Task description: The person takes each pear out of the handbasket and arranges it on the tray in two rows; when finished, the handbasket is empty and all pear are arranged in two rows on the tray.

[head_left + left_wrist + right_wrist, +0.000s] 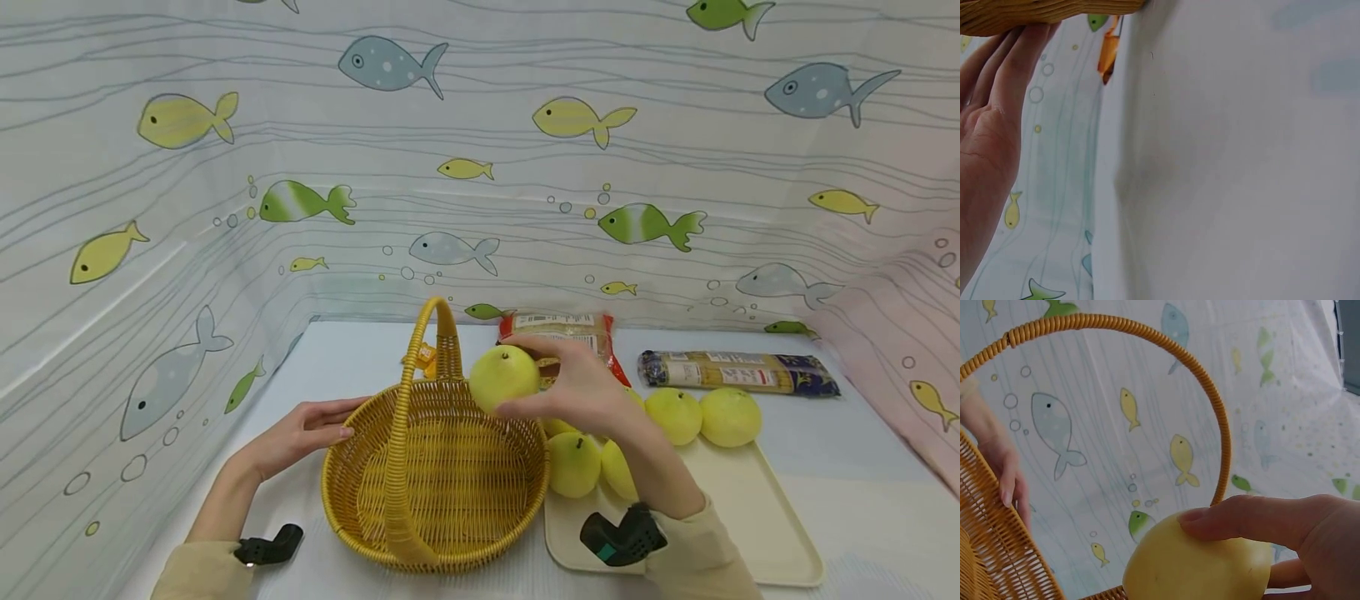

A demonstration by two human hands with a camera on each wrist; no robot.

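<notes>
My right hand (pixel 581 387) grips a round yellow-green fruit (pixel 505 380) with a short dark stem, holding it over the back right rim of a golden wicker basket (pixel 450 500). In the right wrist view the thumb (pixel 1254 519) lies across the top of this fruit (pixel 1197 562). The basket has a tall arched handle (pixel 401 425), and its woven floor shows bare. At the basket's left rim rests my left hand (pixel 307 433), fingers extended along the outer side. The left wrist view shows these fingers (pixel 1013 69) straight against the wicker.
Right of the basket, a cream tray (pixel 738 500) bears several more yellow-green fruits (pixel 731 417), partly hidden by my right forearm. Behind stand a red-edged clear packet (pixel 562 325) and a long pack of noodles (pixel 738 372). A small orange packet (pixel 426 360) lies behind the handle. Fish-patterned sheeting surrounds the table.
</notes>
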